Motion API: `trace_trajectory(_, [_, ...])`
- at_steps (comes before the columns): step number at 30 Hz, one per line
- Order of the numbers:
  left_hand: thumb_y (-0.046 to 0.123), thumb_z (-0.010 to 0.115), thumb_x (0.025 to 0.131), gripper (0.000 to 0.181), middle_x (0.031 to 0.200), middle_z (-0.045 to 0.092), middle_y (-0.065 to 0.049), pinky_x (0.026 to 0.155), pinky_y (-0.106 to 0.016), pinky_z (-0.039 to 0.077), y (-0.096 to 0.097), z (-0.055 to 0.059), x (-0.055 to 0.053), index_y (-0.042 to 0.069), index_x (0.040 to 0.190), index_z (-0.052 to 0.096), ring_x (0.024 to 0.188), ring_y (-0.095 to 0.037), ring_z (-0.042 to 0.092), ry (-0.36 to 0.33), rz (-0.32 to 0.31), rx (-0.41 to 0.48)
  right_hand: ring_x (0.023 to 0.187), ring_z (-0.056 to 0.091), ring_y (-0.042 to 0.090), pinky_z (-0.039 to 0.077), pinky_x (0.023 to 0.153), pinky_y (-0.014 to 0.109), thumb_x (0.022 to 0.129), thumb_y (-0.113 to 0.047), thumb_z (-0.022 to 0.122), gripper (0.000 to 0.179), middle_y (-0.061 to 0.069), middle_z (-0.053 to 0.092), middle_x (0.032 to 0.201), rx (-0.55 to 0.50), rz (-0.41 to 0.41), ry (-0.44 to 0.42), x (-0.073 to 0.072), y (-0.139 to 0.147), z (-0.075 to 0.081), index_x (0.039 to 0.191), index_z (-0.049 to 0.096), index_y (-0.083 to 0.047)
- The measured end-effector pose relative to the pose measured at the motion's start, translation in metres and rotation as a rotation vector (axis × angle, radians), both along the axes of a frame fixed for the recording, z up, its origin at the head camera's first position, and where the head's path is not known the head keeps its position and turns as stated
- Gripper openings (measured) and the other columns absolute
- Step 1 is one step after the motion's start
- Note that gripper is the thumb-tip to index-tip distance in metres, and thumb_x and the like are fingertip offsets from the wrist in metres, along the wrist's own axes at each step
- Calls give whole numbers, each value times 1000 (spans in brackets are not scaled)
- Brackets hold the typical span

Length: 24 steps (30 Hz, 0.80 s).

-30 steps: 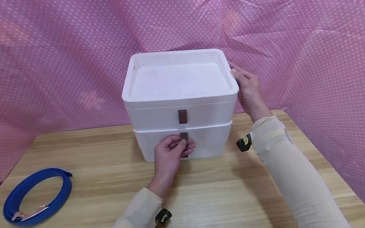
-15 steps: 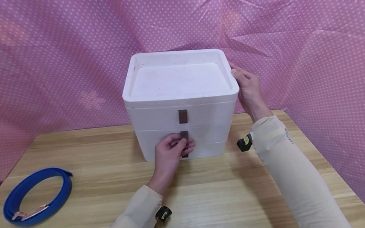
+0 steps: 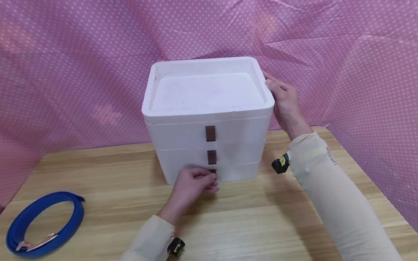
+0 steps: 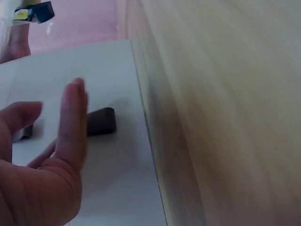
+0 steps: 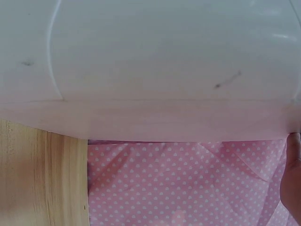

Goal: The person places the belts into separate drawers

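A white drawer box (image 3: 242, 152) with a recessed top stands on the table, its three drawer fronts flush. Brown pull tabs run down its middle: the top tab (image 3: 210, 133), the middle tab (image 3: 212, 157) and the bottom tab (image 4: 102, 121). My left hand (image 3: 193, 185) is at the bottom tab, partly covering it in the head view. In the left wrist view its fingers (image 4: 71, 122) are extended and apart, with no tab between them. My right hand (image 3: 285, 101) rests against the box's right side, thumb near the top rim; its other fingers are partly hidden behind.
On the left of the wooden table (image 3: 103, 252) lies a coiled blue belt (image 3: 71, 223) with a metal buckle. Pink dotted cloth (image 3: 103, 73) hangs behind the box and along both sides.
The middle drawer has slid in flush. My left hand has let go of the middle tab and moved down to the bottom one. My right hand stays in place.
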<state>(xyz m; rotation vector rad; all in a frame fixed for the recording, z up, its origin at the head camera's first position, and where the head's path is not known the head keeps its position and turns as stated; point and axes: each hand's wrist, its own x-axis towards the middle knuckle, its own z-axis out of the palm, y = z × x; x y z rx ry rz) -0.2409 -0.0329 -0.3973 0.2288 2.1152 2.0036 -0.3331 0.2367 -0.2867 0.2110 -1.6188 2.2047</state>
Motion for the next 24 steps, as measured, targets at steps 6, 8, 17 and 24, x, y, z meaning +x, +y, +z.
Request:
trace_trajectory(6, [0, 62, 92, 19, 78, 68, -22, 67, -36, 63, -9, -8, -4, -17, 99, 64, 69, -29, 70, -114, -29, -100, 128, 52, 23, 49, 100, 28, 96, -10, 61, 31, 7, 56, 139, 40, 1, -7, 1, 1, -1, 124, 63, 3])
trace_trajectory(8, [1, 61, 93, 20, 78, 68, -22, 66, -35, 63, -11, -11, -5, -17, 102, 64, 69, -29, 71, -142, -23, -109, 128, 52, 23, 49, 100, 28, 95, -9, 61, 31, 8, 56, 139, 30, 2, -6, 1, 1, -1, 124, 62, 4])
trace_trajectory(17, [3, 57, 96, 24, 86, 69, -28, 73, -36, 62, -5, -21, -10, -19, 104, 61, 78, -33, 72, -184, -93, -25, 128, 52, 24, 49, 100, 28, 95, -6, 60, 28, 10, 56, 138, -6, 14, 3, 1, 0, 0, 120, 64, 5])
trace_trajectory(24, [9, 51, 101, 28, 87, 69, -26, 72, -40, 62, -3, -14, -4, -18, 108, 54, 80, -34, 72, -243, -163, -3, 128, 51, 24, 49, 100, 28, 95, -6, 60, 19, 9, 56, 138, -4, 16, 11, 1, 1, 0, 110, 70, 1])
